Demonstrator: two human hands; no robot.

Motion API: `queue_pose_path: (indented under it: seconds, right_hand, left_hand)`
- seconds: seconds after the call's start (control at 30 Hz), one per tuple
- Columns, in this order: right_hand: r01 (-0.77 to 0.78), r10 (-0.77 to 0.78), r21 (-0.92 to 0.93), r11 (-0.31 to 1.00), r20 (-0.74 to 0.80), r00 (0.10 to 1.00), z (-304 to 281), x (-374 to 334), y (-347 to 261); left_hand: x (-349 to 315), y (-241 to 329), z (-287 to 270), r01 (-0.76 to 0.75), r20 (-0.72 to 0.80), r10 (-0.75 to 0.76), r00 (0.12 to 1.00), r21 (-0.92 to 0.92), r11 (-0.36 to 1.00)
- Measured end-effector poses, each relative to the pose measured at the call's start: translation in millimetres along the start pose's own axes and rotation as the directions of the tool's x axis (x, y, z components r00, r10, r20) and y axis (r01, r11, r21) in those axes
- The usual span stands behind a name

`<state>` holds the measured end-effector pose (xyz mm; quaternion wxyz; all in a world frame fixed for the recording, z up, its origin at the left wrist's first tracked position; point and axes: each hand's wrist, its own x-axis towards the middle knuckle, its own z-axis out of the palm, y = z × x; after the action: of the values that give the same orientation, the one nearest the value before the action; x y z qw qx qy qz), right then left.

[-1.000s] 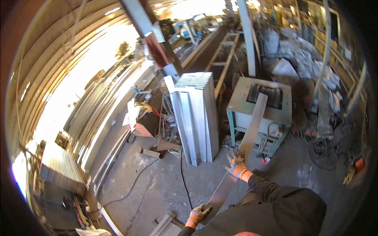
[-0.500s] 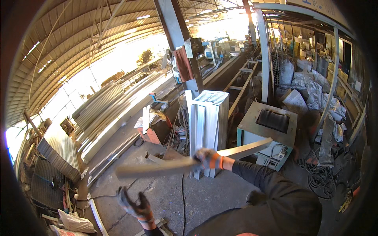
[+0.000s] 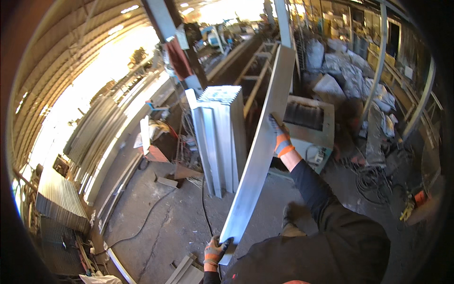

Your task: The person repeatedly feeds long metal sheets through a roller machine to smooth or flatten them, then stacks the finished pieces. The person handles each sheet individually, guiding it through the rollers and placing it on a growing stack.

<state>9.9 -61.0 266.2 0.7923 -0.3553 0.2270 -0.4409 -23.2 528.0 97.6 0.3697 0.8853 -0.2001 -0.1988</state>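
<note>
A long, flat silvery metal profile [image 3: 257, 151] slants across the view, its far end raised up and to the right. Near its lower end my left hand [image 3: 215, 251], in a grey and orange glove, grips the edge with the fingers closed on it. Higher up, my right hand [image 3: 281, 135] in a matching glove holds the right edge around the middle. Just left of the profile, an upright bundle of similar metal profiles [image 3: 220, 137] stands on the floor, with one piece leaning at its left side.
A pale machine box [image 3: 309, 118] with a dark top opening stands behind my right arm. Cables [image 3: 373, 182] lie coiled at the right. Long metal bars [image 3: 99, 128] are stacked at the left. A cable [image 3: 206, 208] runs over the floor, and metal pieces [image 3: 186, 272] lie at the bottom.
The profile has swung from nearly level to steeply slanted. My left hand, empty and open before, has taken hold of its lower end. The view has shifted too.
</note>
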Motion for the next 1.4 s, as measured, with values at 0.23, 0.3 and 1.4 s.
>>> queue_pose_path:
  seconds: [0.23,0.3,1.4]
  right_hand:
    - [-0.047,-0.366,-0.826,0.562,-0.299,0.881,-216.1,121.4,79.8]
    - [-0.02,-0.602,-0.999,0.047,-0.044,0.797,-253.4,145.3,105.1]
    - [0.026,-0.324,-0.887,-0.462,0.196,0.925,-335.1,357.3,62.7]
  left_hand:
    - [37.3,51.5,116.1,0.146,0.265,-0.179,0.948,0.141,0.979]
    - [85.5,77.1,153.0,0.098,0.274,-0.149,0.95,0.192,0.976]
    - [340.7,261.0,359.7,-0.061,0.442,-0.01,0.897,0.145,0.988]
